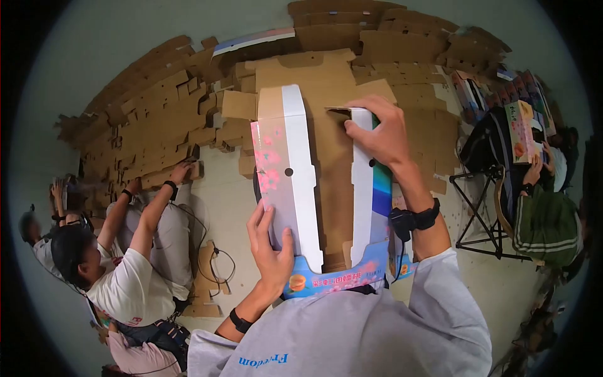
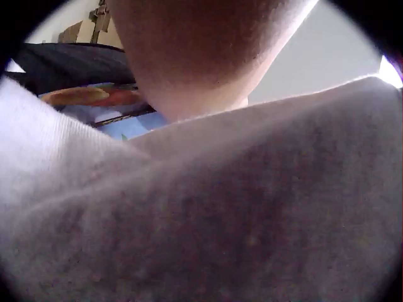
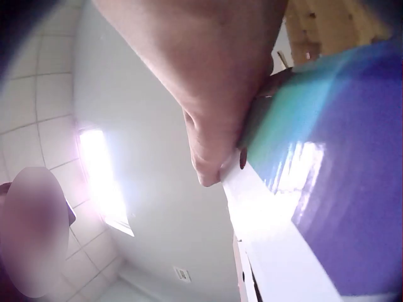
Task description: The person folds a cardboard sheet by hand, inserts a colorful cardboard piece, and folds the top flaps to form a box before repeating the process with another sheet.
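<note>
A partly folded cardboard box stands in front of my body, its plain brown inside facing up between two raised side walls with white edges. Pink blossoms are printed on its left wall, and a blue front flap with a peach picture lies against my shirt. My left hand rests on the left wall near the front, fingers and thumb extended along the printed side. At the far right corner my right hand grips the right wall, thumb over the white edge and fingers outside. The right wrist view shows this hand beside the glossy blue-purple side.
Beyond the box, flat brown cardboard blanks cover much of the floor. People sit at the left, one in a white shirt. On the right are a folding stool and another person holding a printed box.
</note>
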{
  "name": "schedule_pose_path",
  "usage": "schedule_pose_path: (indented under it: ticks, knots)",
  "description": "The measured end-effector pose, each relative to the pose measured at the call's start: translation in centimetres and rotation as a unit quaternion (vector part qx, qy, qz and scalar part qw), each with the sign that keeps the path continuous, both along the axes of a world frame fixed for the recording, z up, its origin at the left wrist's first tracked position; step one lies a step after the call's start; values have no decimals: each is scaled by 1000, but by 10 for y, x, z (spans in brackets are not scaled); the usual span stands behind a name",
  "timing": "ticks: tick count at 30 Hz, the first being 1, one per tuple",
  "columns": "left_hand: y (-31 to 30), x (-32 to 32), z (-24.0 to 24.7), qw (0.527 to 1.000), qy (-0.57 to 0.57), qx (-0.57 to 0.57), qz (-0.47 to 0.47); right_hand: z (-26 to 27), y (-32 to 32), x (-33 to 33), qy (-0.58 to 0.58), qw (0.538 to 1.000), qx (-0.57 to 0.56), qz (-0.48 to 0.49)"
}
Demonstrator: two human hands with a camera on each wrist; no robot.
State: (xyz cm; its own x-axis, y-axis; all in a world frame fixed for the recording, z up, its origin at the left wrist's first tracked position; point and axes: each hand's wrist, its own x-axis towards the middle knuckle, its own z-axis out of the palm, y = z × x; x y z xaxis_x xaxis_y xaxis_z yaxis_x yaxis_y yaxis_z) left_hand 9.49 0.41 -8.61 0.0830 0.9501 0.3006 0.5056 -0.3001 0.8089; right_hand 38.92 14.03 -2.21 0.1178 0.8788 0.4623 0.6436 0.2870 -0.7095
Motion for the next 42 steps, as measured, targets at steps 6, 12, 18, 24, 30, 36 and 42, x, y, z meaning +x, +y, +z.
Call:
schedule_pose_path:
  ticks: [6, 12, 18, 24, 30, 36, 42]
  knots:
    - [0, 3, -32, 993, -93, 52, -45, 14, -3, 38, -86, 992, 95, -22]
    - [58, 45, 43, 977, 124, 110, -131, -9, -19, 49, -10, 996, 31, -83]
    - [163, 84, 81, 913, 295, 218, -178, 0, -17, 39, 31, 998, 40, -45]
    - [179, 107, 93, 972, 193, 33, -134, 3, -27, 45, 62, 997, 29, -34]
    - [180, 96, 78, 978, 163, 64, -114, -7, -22, 50, 38, 983, 148, -100]
    - [217, 28, -4, 916, -357, -31, 181, -78, -24, 158, 329, 898, 17, -291]
    - [259, 25, -15, 795, -422, -424, -102, -16, -16, 84, 339, 931, -121, -61]
